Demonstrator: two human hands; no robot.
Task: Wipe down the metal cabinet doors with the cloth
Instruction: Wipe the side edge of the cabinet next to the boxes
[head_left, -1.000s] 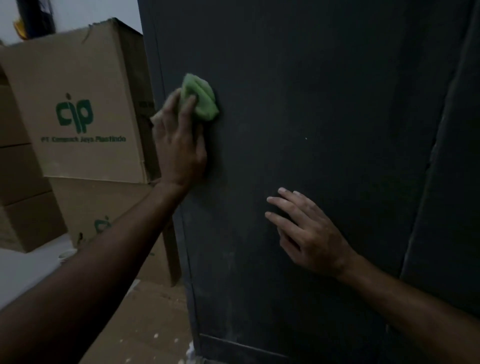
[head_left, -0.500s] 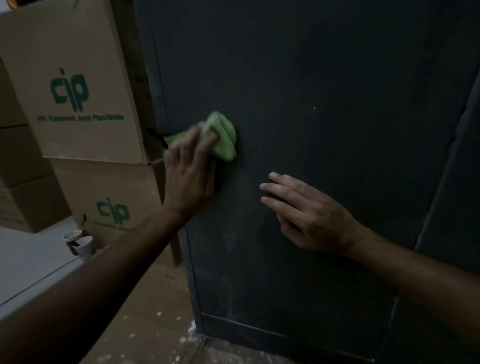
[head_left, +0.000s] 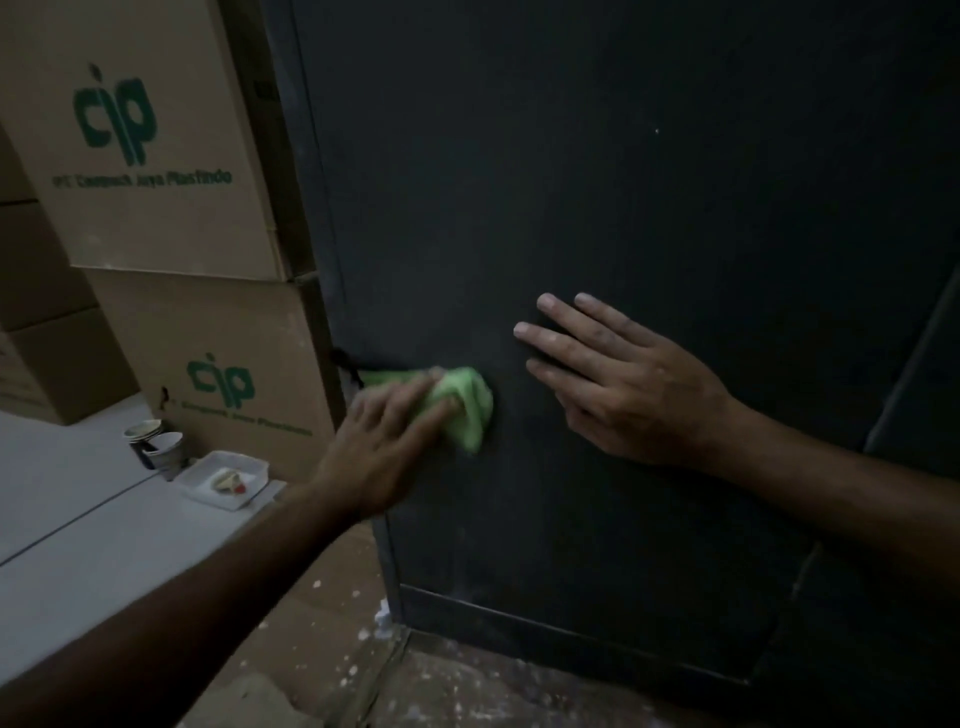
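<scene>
Fingers (head_left: 410, 400) of the left hand (head_left: 384, 447) lay nearly straight over the green cloth (head_left: 465, 405), pressing the bunched wad flat against the metal cabinet door (head_left: 649, 182); no curl around it visible, though motion blur limited certainty. Right hand (head_left: 618, 384) was spread flat on the same door just beside the cloth, fingers extended, holding nothing. Cloth sat at the door's left edge, in its lower half, one tail trailing toward the dark latch (head_left: 345, 364) there. Judgement: cloth is soft, light, readily crumpled; best held bunched under the palm so it does not slide out. Door looked stiff and smooth, the bracing hand likely steadying it. Stacked cardboard boxes (head_left: 145, 156) stood left of the cabinet; paper cups (head_left: 156, 449) and a white tray (head_left: 223, 478) were on the floor.
</scene>
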